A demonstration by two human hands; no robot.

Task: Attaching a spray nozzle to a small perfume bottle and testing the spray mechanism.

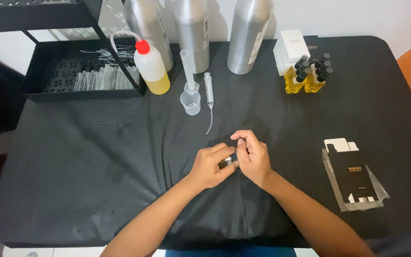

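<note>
Just below the syringe (209, 90), both the left hand (211, 165) and right hand (253, 157) are pinching a small dark piece (225, 163) over the counter (96, 157), while filled perfume bottles (308, 76) are standing finished and the flat carton (353, 176) is lying unfolded.

Three silver bottles (193, 28), a wash bottle (151, 69), a syringe (209, 89) and a flattened black carton (354, 177) lie on the black tablecloth (96, 162).

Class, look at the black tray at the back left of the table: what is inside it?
Inside the black tray lie clear thin tubes in a row, with fine white tubing behind them. The tray's front wall and a shelf post cover part of them.
</note>
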